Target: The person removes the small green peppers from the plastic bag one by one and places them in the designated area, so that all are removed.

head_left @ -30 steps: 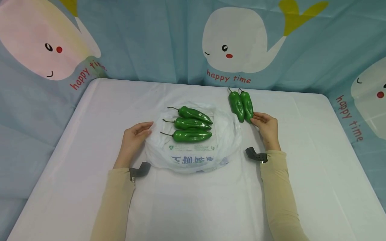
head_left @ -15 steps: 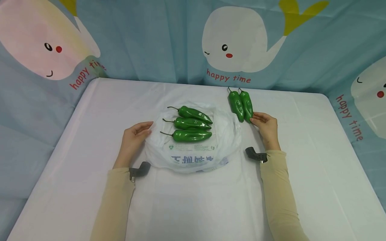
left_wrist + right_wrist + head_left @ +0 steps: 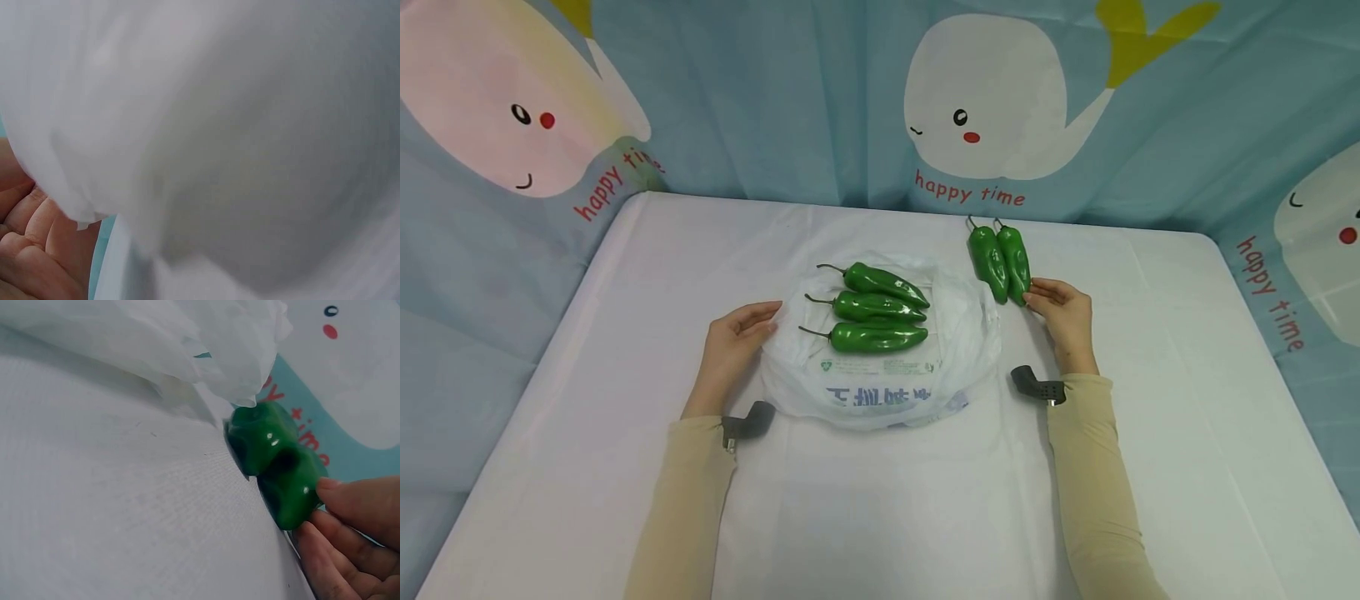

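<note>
In the head view a white plastic bag point(image 3: 865, 417) with blue print lies mid-table, its mouth spread wide. Three green peppers point(image 3: 880, 337) lie side by side on it, stems to the left. My left hand point(image 3: 733, 342) pinches the bag's left rim; in the left wrist view the bag point(image 3: 206, 125) hides most of that hand. To the right of the bag, two more green peppers point(image 3: 987, 262) lie together, stems away from me. My right hand point(image 3: 1062, 317) pinches the right-hand pepper point(image 3: 294, 487) near its tip, thumb on one side, fingers on the other.
A white cloth covers the table point(image 3: 865, 517). Behind it hangs a blue curtain point(image 3: 760, 108) with printed whales, close to the far edge. The two loose peppers lie near that edge, and the bag's right rim almost meets them.
</note>
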The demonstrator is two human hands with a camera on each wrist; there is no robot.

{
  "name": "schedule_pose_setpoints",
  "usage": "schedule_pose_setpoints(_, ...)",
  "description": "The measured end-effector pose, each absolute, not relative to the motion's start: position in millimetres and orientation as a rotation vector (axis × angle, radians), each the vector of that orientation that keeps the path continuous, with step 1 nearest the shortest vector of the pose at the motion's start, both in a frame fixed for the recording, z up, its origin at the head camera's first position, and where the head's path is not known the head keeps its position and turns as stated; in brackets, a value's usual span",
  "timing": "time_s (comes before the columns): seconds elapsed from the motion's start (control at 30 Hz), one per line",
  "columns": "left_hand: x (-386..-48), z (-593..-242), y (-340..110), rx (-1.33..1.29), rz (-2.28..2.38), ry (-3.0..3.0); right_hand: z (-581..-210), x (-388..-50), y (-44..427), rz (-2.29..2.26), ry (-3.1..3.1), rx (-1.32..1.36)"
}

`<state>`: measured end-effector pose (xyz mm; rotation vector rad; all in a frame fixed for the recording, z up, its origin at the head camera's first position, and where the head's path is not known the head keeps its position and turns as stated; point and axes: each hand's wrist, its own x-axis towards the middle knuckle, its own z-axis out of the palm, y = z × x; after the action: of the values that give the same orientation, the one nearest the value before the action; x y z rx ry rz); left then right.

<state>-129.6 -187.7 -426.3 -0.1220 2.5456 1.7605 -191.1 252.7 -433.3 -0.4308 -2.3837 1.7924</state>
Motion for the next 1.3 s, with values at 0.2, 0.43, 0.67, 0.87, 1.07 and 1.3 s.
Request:
schedule_pose_setpoints(0.2, -129.2, -425.6, -187.0, -0.127, 1.776, 2.534, -432.3, -191.0, 254.1, 1.886, -2.282, -0.419)
schedule_pose_setpoints(0.43, -130.2, -426.4, -187.2, -0.128, 1.766, 2.540, -431.2, -190.4, 256.4, 1.914, -2.217, -0.417)
schedule_pose_setpoints(0.67, -130.7, -426.4, -186.9, -0.118, 1.783, 2.531, -430.1, -189.7, 258.1, 1.894, -2.222, -0.378)
schedule_pose_setpoints(0.87, -131.2, -427.1, -187.4, -0.129, 1.786, 2.527, -430.3, -189.4, 259.2, 1.951, -2.220, -0.379)
schedule_pose_setpoints(1.07, -131.0, -426.1, -187.4, -0.144, 1.771, 2.526, -429.0, -188.8, 258.4, 1.959, -2.241, -0.407)
schedule_pose_setpoints(1.3, -131.4, -426.1, -187.4, -0.135, 1.786, 2.516, -423.1, -188.7, 254.3, 1.782, -2.336, -0.395)
